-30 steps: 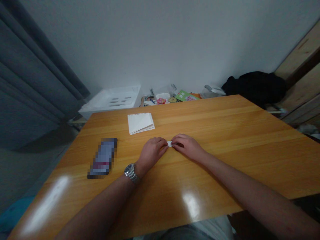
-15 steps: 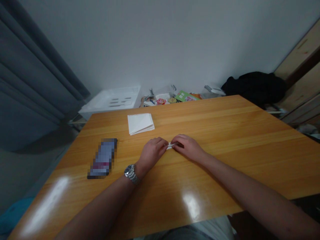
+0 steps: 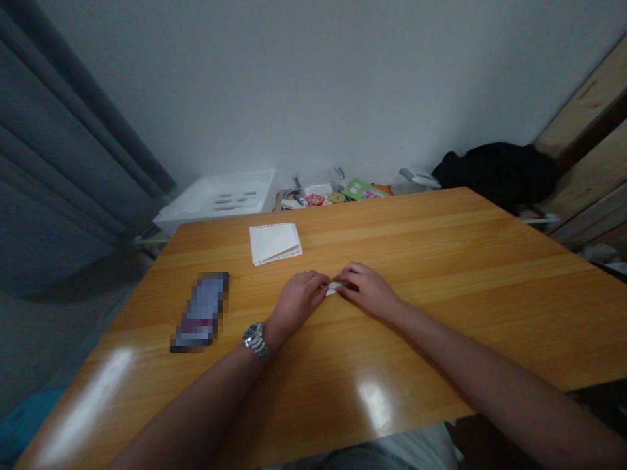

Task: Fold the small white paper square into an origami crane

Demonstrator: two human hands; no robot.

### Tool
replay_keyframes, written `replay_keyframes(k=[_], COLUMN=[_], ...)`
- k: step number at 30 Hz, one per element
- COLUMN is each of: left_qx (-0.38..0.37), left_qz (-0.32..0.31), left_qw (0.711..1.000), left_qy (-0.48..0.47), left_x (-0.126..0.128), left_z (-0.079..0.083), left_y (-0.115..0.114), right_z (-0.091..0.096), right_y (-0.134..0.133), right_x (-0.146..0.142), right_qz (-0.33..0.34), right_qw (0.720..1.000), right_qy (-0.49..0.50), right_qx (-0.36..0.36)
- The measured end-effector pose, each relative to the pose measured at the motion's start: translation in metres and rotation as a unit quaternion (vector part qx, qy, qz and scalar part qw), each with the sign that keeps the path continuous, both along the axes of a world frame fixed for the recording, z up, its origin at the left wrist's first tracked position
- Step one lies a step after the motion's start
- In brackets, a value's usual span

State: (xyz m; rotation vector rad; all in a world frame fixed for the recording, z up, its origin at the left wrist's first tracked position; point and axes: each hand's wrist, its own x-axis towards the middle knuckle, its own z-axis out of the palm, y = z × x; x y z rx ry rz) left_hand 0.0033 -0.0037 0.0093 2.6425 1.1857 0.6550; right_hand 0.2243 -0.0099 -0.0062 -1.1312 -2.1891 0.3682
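Near the middle of the wooden table, a small piece of white paper lies between my two hands, mostly covered by fingers. My left hand, with a metal watch on its wrist, pinches the paper's left side. From the right, my right hand grips the other side with thumb and fingers. The fingertips of both hands are close together, and the paper's folds are too small to make out. Beyond my left hand lies a stack of white notebook sheets with a perforated top edge.
A phone with a blurred screen lies at the left of the table. Behind the far edge stand a white plastic tray, a green booklet among small items, and a black cloth heap. A grey curtain hangs at left.
My right fingertips have shifted slightly over the paper, and its visible part looks a little different. My left hand stays almost in place.
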Motion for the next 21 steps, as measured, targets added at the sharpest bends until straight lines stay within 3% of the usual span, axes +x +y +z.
replay_keyframes(k=[9,21], left_qx=[-0.002,-0.017], left_qz=[-0.023,-0.007], left_qw=[1.000,1.000], left_qy=[-0.010,0.009], left_x=[-0.0002,0.0012], left_z=[0.0007,0.0022], left_y=[-0.0008,-0.0012], right_z=[0.0014,0.0017], right_y=[-0.0011,-0.0018], right_x=[-0.0002,-0.0024], right_qz=[0.003,0.011], right_qw=[1.000,1.000], right_qy=[-0.004,-0.021], right_qx=[0.011,0.008])
